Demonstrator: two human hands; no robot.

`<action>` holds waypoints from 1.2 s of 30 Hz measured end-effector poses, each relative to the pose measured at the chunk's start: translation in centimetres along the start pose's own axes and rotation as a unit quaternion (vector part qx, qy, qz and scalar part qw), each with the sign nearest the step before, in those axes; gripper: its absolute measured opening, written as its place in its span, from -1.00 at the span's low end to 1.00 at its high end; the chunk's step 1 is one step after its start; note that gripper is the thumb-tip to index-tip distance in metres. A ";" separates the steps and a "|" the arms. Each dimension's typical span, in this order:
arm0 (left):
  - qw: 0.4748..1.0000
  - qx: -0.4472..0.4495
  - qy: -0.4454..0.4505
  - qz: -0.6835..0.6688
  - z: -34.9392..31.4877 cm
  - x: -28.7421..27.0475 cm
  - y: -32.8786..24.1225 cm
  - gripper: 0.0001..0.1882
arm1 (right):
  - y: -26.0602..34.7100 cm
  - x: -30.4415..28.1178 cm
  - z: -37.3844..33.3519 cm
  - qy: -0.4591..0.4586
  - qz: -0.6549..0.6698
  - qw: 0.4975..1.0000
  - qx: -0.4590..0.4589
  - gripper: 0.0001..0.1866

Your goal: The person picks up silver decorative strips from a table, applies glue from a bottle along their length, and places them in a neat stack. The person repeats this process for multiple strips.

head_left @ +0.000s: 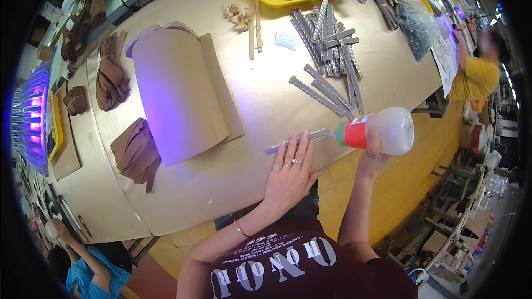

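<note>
My left hand (289,173) lies flat near the table's front edge, fingers stretched over a narrow grey strip (271,150) and pressing it to the tabletop. In my right hand (374,149) is a translucent squeeze bottle (397,128) with a red label and a green cap. The bottle is tipped on its side, its cap pointing left at the right end of the strip; whether the tip touches it I cannot tell. Beyond the bottle, several loose grey strips (321,93) with wavy edges lie beside a heap of braided and grey strips (332,44).
Left of my hand stands a large curved brown sheet (177,94) beside bundles of brown strips (136,149). A yellow tray (271,1) sits at the back. A purple-lit finned lamp (32,119) is at far left. People in yellow (475,77) and blue (100,271) work nearby.
</note>
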State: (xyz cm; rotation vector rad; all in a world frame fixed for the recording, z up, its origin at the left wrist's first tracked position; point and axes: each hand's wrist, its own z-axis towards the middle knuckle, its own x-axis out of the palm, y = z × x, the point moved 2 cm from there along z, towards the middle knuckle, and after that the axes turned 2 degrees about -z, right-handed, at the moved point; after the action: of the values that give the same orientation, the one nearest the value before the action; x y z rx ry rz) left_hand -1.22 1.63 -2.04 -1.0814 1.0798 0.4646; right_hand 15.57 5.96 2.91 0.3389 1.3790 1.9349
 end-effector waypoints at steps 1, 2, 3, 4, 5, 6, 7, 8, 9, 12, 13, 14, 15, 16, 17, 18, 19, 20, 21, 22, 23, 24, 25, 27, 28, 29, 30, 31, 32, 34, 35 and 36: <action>1.000 0.000 -0.001 0.003 0.0 0.0 0.0 -0.23 | -0.1 0.2 0.0 -0.008 -0.012 1.000 -0.014 -0.58; 1.000 0.001 -0.004 0.005 0.0 0.0 0.0 -0.23 | -0.1 0.3 0.0 -0.011 -0.023 0.999 -0.028 -0.57; 1.000 0.002 -0.006 0.006 0.0 0.0 0.0 -0.23 | -0.2 0.4 0.1 -0.013 -0.033 0.998 -0.042 -0.56; 1.000 0.002 -0.008 0.007 0.0 0.0 0.0 -0.23 | -0.3 0.4 0.1 -0.015 -0.044 0.997 -0.056 -0.55; 1.000 0.002 -0.012 0.008 0.0 0.0 0.0 -0.23 | -0.3 0.5 0.1 -0.006 -0.073 0.996 -0.060 -0.54; 1.000 0.002 -0.010 0.008 0.0 0.0 0.0 -0.23 | -0.4 0.5 0.1 0.003 -0.101 0.993 -0.064 -0.53; 1.000 0.002 -0.010 0.008 -0.1 0.0 0.0 -0.23 | -0.4 0.6 0.1 0.012 -0.130 0.989 -0.067 -0.52; 1.000 0.000 -0.011 0.007 0.0 0.1 0.0 -0.23 | -0.5 0.6 0.1 0.009 -0.125 0.990 -0.064 -0.52; 1.000 0.001 -0.009 0.009 -0.1 0.1 0.0 -0.23 | -0.5 0.6 0.1 0.007 -0.120 0.991 -0.060 -0.53; 1.000 0.000 -0.008 0.013 -0.1 0.2 0.0 -0.23 | -0.8 0.6 -0.1 -0.002 -0.098 0.994 -0.043 -0.48; 1.000 0.000 -0.008 0.015 -0.1 0.2 0.0 -0.23 | -0.9 0.7 -0.2 -0.008 -0.091 0.995 -0.039 -0.45; 1.000 0.001 -0.010 0.014 -0.1 0.2 0.0 -0.23 | -0.9 0.7 -0.2 -0.010 -0.093 0.995 -0.041 -0.45; 1.000 0.001 -0.008 0.018 -0.1 0.3 0.0 -0.23 | -1.0 0.6 -0.3 -0.014 -0.097 0.994 -0.045 -0.45; 1.000 0.001 -0.008 0.019 -0.1 0.3 0.0 -0.23 | -1.0 0.6 -0.3 -0.018 -0.101 0.994 -0.049 -0.46; 1.000 0.001 -0.008 0.019 -0.1 0.3 0.0 -0.22 | -1.0 0.6 -0.4 -0.011 -0.120 0.991 -0.061 -0.47; 1.000 0.001 -0.006 0.022 0.0 0.4 0.0 -0.22 | -1.0 0.6 -0.4 -0.004 -0.138 0.988 -0.074 -0.48; 1.000 0.001 -0.005 0.023 0.0 0.4 0.0 -0.22 | -0.9 0.6 -0.4 -0.002 -0.154 0.985 -0.084 -0.49; 1.000 0.001 -0.005 0.024 0.0 0.4 0.0 -0.22 | -0.9 0.6 -0.3 -0.005 -0.152 0.985 -0.081 -0.50; 1.000 0.002 -0.006 0.026 0.0 0.4 0.0 -0.23 | -0.9 0.6 -0.2 -0.013 -0.146 0.986 -0.076 -0.51; 1.000 0.002 -0.007 0.028 0.0 0.4 0.0 -0.23 | -0.9 0.6 -0.2 -0.014 -0.145 0.986 -0.077 -0.52; 0.999 0.002 -0.009 0.030 0.0 0.4 0.0 -0.23 | -0.9 0.6 -0.1 -0.033 -0.129 0.989 -0.063 -0.53; 1.000 0.003 -0.010 0.029 0.0 0.4 0.0 -0.23 | -0.9 0.6 0.0 -0.045 -0.118 0.991 -0.056 -0.53; 1.000 0.002 -0.011 0.027 -0.1 0.4 0.0 -0.23 | -0.9 0.6 0.1 -0.056 -0.105 0.992 -0.049 -0.54; 1.000 0.001 -0.013 0.025 0.0 0.5 0.1 -0.24 | -1.0 0.7 0.1 -0.062 -0.077 0.995 -0.029 -0.54; 1.000 0.002 -0.013 0.023 -0.1 0.5 0.1 -0.24 | -1.0 0.7 0.0 -0.065 -0.065 0.995 -0.027 -0.54; 1.000 0.003 -0.012 0.021 -0.1 0.5 0.0 -0.24 | -1.0 0.8 -0.1 -0.058 -0.082 0.994 -0.038 -0.54; 1.000 0.003 -0.011 0.024 -0.1 0.5 0.0 -0.24 | -0.9 0.8 -0.2 -0.051 -0.100 0.992 -0.057 -0.55; 1.000 0.003 -0.011 0.027 -0.1 0.5 0.0 -0.24 | -0.9 0.9 -0.3 -0.043 -0.118 0.989 -0.078 -0.55; 0.999 0.003 -0.010 0.030 -0.1 0.5 0.0 -0.24 | -1.1 0.8 -0.2 -0.049 -0.102 0.992 -0.063 -0.55; 0.999 0.005 -0.012 0.030 -0.1 0.5 0.0 -0.24 | -1.4 0.6 0.0 -0.054 -0.071 0.995 -0.038 -0.54; 0.999 0.004 -0.016 0.029 -0.1 0.5 0.1 -0.24 | -1.7 0.4 0.3 -0.060 -0.032 0.998 -0.012 -0.53; 0.999 0.005 -0.014 0.030 -0.1 0.5 0.1 -0.24 | -2.0 0.3 0.7 -0.063 0.006 0.998 0.012 -0.52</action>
State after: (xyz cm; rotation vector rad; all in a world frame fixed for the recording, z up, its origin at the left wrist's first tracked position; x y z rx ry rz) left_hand -1.11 1.47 -2.51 -1.0331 1.0898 0.5199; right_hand 16.58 6.96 1.37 0.4726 1.3213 1.8740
